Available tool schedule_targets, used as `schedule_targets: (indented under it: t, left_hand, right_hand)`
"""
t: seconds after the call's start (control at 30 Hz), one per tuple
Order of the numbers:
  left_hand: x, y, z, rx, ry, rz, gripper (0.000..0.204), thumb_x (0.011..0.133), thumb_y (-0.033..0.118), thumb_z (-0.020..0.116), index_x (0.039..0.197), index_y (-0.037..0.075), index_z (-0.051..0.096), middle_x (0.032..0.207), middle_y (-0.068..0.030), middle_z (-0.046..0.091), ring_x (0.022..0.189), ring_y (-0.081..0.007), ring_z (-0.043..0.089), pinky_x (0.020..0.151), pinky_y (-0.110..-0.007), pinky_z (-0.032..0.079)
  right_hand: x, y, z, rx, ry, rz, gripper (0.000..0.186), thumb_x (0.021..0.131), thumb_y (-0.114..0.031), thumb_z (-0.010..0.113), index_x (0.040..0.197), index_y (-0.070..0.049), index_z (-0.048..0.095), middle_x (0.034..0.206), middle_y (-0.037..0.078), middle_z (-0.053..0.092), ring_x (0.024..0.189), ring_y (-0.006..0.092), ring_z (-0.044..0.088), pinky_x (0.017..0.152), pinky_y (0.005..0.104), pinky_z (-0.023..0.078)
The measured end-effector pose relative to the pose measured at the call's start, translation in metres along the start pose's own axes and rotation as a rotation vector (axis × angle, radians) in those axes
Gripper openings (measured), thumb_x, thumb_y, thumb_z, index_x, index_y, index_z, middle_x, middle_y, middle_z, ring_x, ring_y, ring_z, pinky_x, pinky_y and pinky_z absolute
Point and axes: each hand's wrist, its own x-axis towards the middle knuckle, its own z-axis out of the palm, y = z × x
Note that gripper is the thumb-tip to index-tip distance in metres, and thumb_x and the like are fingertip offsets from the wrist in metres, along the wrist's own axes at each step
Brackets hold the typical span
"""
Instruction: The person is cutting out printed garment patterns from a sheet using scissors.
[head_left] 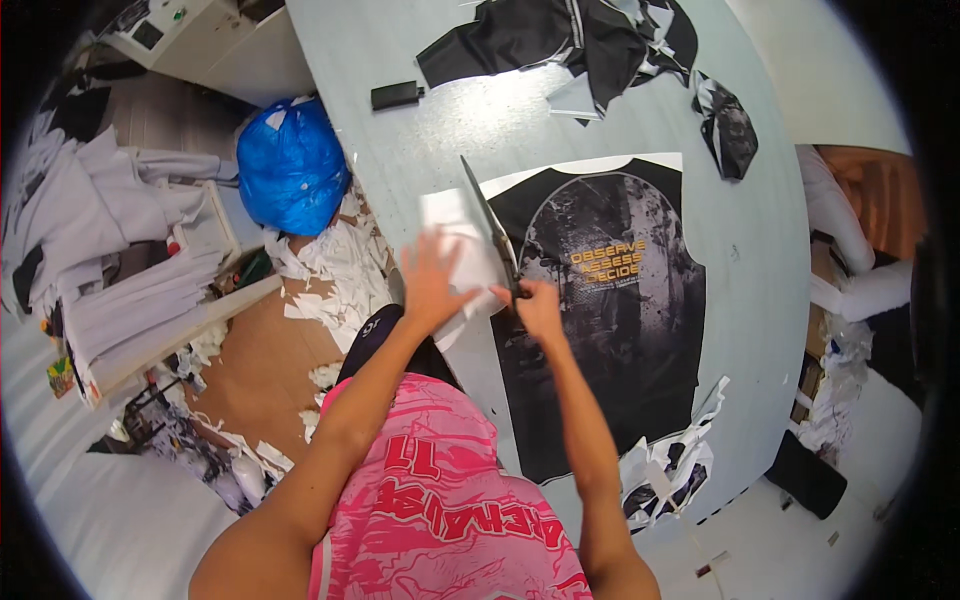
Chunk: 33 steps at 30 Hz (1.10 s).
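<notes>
A pair of large dark scissors [486, 212] is gripped by its handles in my right hand [536, 308], blades pointing away from me. They lie along the left edge of a black printed fabric panel [620, 330], cut like a garment piece, with a grey pattern and orange lettering. White sheet material [660, 161] shows beyond the panel's far edge. My left hand [431, 278], blurred by motion, has its fingers spread over a white piece [450, 210] beside the scissors. Whether it presses on that piece is unclear.
Black fabric pieces [520, 45] and a small black box-like object [396, 95] lie farther up the pale table [390, 150]. Black-and-white scraps [665, 480] sit near right. Left of the table are a blue plastic bag [292, 165], white floor scraps [340, 275] and stacked pale fabric [150, 290].
</notes>
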Motion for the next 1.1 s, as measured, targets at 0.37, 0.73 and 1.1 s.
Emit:
schedule_targets:
  t: [0.37, 0.73, 1.1]
  left_hand:
    - [0.090, 0.000, -0.028, -0.096, 0.053, 0.401, 0.082, 0.090, 0.041, 0.072, 0.161, 0.018, 0.038, 0.171, -0.0222, 0.020, 0.156, -0.0452, 0.019, 0.122, -0.068, 0.018]
    - [0.135, -0.066, -0.087, 0.078, -0.524, 1.220, 0.071, 0.088, 0.046, 0.072, 0.149, 0.015, 0.053, 0.160, -0.0211, 0.040, 0.147, -0.0404, 0.039, 0.119, -0.060, 0.029]
    - [0.185, -0.104, -0.050, -0.521, -0.738, 0.271, 0.027, 0.093, 0.024, 0.072, 0.100, -0.002, 0.075, 0.077, -0.0146, 0.075, 0.068, -0.0279, 0.073, 0.066, -0.039, 0.057]
  right_hand:
    - [-0.174, 0.019, 0.135, 0.168, 1.147, 0.377, 0.037, 0.090, -0.031, 0.083, 0.095, 0.003, 0.068, 0.078, 0.020, 0.072, 0.068, 0.0331, 0.068, 0.066, 0.0435, 0.052]
    - [-0.242, 0.092, 0.115, 0.016, 1.476, 0.933, 0.052, 0.095, -0.044, 0.076, 0.080, 0.004, 0.061, 0.067, 0.021, 0.064, 0.057, 0.0341, 0.054, 0.060, 0.0477, 0.045]
    - [-0.175, -0.171, 0.312, 1.354, 0.665, 0.441, 0.040, 0.107, -0.046, 0.053, 0.089, -0.012, 0.062, 0.073, -0.003, 0.056, 0.058, 0.0103, 0.052, 0.053, 0.0256, 0.036]
